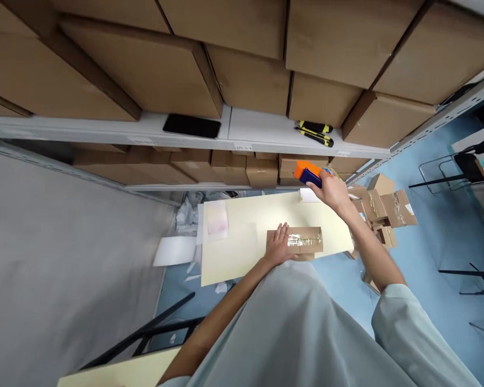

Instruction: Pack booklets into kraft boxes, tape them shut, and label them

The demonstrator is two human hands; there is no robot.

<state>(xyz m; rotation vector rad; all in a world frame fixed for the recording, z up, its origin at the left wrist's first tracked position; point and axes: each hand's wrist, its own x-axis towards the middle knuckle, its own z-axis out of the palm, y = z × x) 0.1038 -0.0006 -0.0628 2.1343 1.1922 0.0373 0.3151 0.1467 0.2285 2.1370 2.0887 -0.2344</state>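
A small cardboard box sealed with clear tape lies on a pale yellow table. My left hand lies flat on the box's left end, fingers stretched out. My right hand is raised above the table's far right corner, closed around an orange and blue tape dispenser. A white slip lies on the table just below the dispenser.
Large cardboard boxes fill the shelf above. A black phone and a yellow-black utility knife lie on the grey shelf ledge. Small taped boxes are piled on the blue floor at right. A pink sheet lies on the table.
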